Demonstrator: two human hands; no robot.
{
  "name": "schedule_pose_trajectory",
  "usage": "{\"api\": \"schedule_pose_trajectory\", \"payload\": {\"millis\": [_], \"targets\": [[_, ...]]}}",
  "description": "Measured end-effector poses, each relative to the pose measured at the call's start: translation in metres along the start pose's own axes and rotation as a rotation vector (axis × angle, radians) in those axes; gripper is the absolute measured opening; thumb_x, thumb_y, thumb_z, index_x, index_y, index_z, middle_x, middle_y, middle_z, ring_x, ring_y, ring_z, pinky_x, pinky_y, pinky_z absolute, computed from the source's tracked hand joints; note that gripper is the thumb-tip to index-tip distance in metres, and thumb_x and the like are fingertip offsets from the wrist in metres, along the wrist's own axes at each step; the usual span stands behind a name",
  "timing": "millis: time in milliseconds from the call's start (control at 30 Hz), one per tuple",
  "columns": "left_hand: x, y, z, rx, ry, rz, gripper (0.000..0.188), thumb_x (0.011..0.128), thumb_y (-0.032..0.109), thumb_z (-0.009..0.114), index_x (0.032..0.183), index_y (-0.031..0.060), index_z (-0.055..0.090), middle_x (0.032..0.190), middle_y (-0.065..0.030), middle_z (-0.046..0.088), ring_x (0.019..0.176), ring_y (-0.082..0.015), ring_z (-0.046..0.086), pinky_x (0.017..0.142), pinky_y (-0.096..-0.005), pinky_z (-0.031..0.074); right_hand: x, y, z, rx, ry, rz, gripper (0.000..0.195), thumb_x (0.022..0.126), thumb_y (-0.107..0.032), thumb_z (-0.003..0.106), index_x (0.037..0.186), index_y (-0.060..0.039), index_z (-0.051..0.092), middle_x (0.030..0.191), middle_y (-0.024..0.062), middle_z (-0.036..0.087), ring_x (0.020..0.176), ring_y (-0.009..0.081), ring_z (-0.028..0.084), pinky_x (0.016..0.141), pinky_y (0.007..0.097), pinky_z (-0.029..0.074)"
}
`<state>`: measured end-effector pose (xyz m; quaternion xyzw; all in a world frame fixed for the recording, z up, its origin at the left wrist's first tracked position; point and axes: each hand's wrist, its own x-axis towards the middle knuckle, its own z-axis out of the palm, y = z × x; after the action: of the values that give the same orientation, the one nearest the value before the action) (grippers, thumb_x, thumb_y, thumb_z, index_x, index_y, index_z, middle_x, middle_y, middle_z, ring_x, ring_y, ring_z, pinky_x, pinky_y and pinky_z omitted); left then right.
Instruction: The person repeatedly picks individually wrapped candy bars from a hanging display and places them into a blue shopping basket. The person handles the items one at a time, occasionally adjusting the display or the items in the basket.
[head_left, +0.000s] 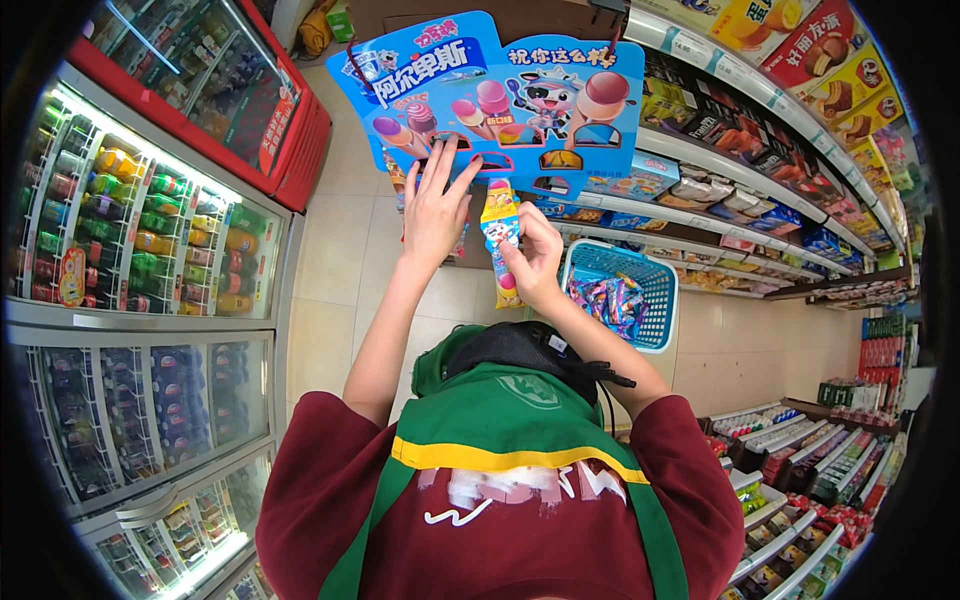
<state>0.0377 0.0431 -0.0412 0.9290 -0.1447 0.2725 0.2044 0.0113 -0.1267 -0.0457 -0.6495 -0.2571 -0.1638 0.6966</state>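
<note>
A blue cardboard display board printed with ice-cream cones and a cartoon cow hangs in front of me, with cut-out openings along its lower part. My left hand lies against its lower edge, fingers spread over the openings; whether the fingertips hold anything there is hidden. Between the thumb and fingers of my right hand is a narrow strip of colourful snack packets, hanging upright just below the board. More packets hang behind the board, partly covered by my left hand.
A blue plastic basket holding purple wrapped packets is on the floor at my right. Shelves of boxed snacks run along the right. Glass-door drink coolers and a red cooler stand at the left. Low candy racks are at lower right.
</note>
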Motion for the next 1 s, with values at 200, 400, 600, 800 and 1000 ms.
{"api": "schedule_pose_trajectory", "payload": {"millis": [200,400,600,800,1000], "targets": [[-0.002,0.002,0.002,0.048,0.009,0.001,0.062,0.078,0.004,0.069,0.135,0.0245,0.056,0.154,-0.0103,0.034,0.140,-0.0291,0.037,0.110,-0.0518,0.029,-0.007,-0.028,-0.018,-0.024,-0.076,-0.108,0.017,0.067,-0.007,0.066,0.072,0.0032,0.053,0.078,0.0125,0.054,0.070,0.0231,0.052,0.063,0.0301,0.041],[-0.002,0.013,-0.001,0.039,0.041,-0.007,0.066,0.074,0.009,0.075,0.135,0.0250,0.054,0.153,-0.0113,0.035,0.140,-0.0298,0.036,0.109,-0.0534,0.028,0.002,-0.049,-0.031,-0.224,-0.139,-0.181,0.021,0.066,-0.012,0.070,0.076,0.0027,0.059,0.086,0.0143,0.054,0.081,0.0235,0.052,0.063,0.0300,0.041],[-0.005,0.004,0.021,0.155,0.104,-0.015,0.066,0.071,0.011,0.077,0.132,0.0255,0.056,0.152,-0.0113,0.037,0.140,-0.0299,0.036,0.108,-0.0553,0.028,0.005,-0.067,-0.021,-0.165,-0.117,-0.247,0.022,0.065,-0.012,0.072,0.080,0.0017,0.063,0.102,0.0157,0.054,0.096,0.0290,0.055,0.085,0.0395,0.049],[-0.009,0.006,0.022,0.152,0.140,-0.009,0.066,0.071,0.010,0.076,0.132,0.0271,0.055,0.151,-0.0115,0.037,0.140,-0.0293,0.036,0.108,-0.0548,0.029,0.009,-0.082,-0.034,-0.106,-0.175,-0.335,0.019,0.066,-0.009,0.069,0.079,0.0035,0.063,0.099,0.0185,0.064,0.090,0.0324,0.062,0.082,0.0409,0.051],[-0.009,0.008,0.030,0.213,0.169,-0.037,0.060,0.075,0.008,0.073,0.129,0.0276,0.058,0.152,-0.0107,0.037,0.140,-0.0277,0.035,0.108,-0.0563,0.030,0.010,-0.111,-0.034,-0.102,-0.187,-0.492,0.015,0.069,-0.011,0.069,0.077,-0.0010,0.061,0.096,0.0151,0.065,0.080,0.0304,0.065,0.069,0.0371,0.052]]}}
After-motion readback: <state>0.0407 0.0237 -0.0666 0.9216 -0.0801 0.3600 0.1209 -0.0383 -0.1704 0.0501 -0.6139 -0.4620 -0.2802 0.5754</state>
